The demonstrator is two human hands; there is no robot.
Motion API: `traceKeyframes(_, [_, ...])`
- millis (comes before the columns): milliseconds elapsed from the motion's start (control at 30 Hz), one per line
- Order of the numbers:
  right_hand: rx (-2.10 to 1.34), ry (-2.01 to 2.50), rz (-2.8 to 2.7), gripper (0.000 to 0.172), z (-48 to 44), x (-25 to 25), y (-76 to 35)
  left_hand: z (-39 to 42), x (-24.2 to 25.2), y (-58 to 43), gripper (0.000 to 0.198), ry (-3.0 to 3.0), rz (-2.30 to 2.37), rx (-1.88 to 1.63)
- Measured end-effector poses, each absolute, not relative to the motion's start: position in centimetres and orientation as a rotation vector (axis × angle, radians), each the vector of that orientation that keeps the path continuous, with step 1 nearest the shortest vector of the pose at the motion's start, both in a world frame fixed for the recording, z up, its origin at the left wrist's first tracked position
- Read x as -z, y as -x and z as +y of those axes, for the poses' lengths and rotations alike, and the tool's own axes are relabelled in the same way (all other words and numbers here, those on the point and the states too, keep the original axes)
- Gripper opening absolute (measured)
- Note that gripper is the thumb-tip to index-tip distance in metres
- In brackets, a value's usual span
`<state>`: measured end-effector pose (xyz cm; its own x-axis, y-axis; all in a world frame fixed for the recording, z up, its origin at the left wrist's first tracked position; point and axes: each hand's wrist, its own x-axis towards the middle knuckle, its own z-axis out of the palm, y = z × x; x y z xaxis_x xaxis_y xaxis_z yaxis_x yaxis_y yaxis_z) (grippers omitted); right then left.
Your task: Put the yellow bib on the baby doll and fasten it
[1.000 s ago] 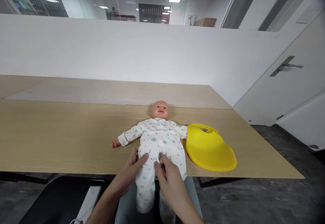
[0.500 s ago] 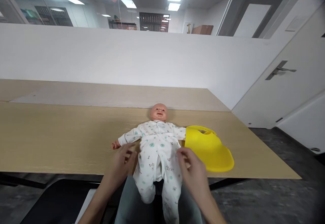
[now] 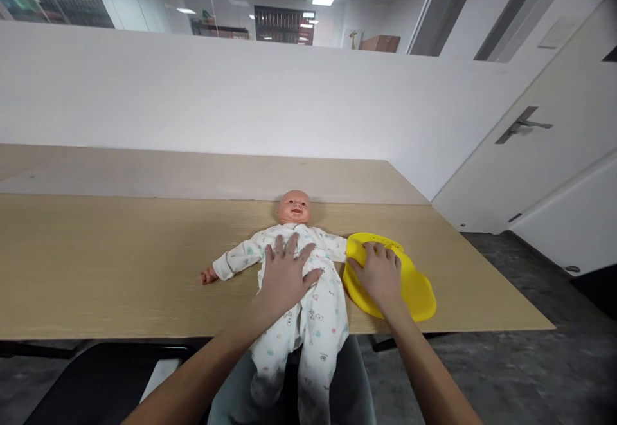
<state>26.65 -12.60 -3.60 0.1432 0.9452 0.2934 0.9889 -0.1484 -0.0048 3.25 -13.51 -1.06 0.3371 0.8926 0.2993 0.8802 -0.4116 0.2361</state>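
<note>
A baby doll (image 3: 294,207) in a white patterned sleepsuit (image 3: 321,316) lies on its back on the light wood table (image 3: 110,264), its legs hanging over the front edge. My left hand (image 3: 285,275) rests flat on the doll's chest, fingers spread. To the doll's left in the picture lies a yellow silicone bib (image 3: 414,290), with my right hand (image 3: 379,275) palm-down on it. That hand covers the bib's middle and does not visibly grip it.
Grey trousers on my lap (image 3: 359,373) sit below the table's front edge, under the doll's legs. A black chair (image 3: 96,380) stands at lower left. A white partition (image 3: 193,90) runs behind the table, and a white door with a metal handle (image 3: 523,126) stands at right.
My left hand has moved up from beside the doll's hip onto its chest. My right hand has moved from the doll's side onto the yellow bib.
</note>
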Motion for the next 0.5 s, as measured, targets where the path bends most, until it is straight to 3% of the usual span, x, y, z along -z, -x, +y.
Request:
traceKeyframes(267, [0.371,2.103,-1.873,0.027,-11.7,2.3,-29.0,-10.3,2.4,-3.8,0.052,-2.697,1.673,-0.603])
traceKeyframes(500, [0.159,2.030,-1.636,0.027,-12.3,-0.9,-32.8,-7.5,2.4,-3.8,0.053,-2.681,1.629,-0.607])
